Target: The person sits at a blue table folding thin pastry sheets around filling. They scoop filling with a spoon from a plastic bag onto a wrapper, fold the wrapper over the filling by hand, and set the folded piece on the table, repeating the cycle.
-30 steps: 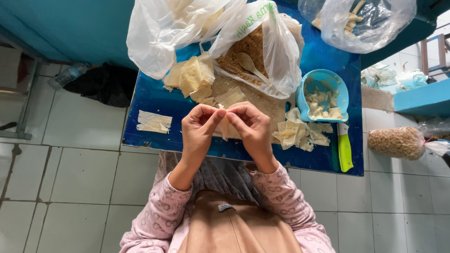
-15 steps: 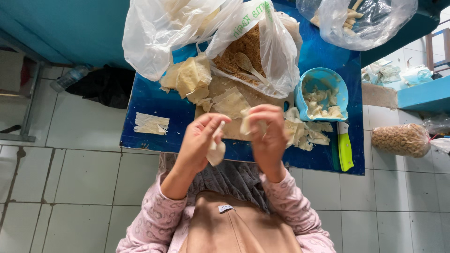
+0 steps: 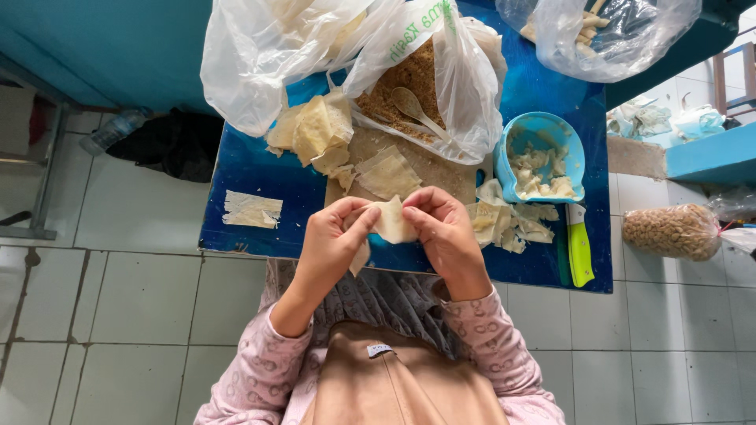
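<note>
Pale floor tiles surround a blue desk (image 3: 260,169). Both hands, left hand (image 3: 331,240) and right hand (image 3: 445,232), pinch a thin wrapper (image 3: 391,220) above its edge; it looks fragile, and uneven pulling could probably tear it.

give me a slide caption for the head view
Both hands, left and right, pinch a thin pale wrapper over a blue table.

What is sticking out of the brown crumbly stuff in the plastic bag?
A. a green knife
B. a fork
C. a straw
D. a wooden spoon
D: a wooden spoon lies in the brown crumbly filling inside the open plastic bag, while the green-handled knife lies on the blue table.
</note>
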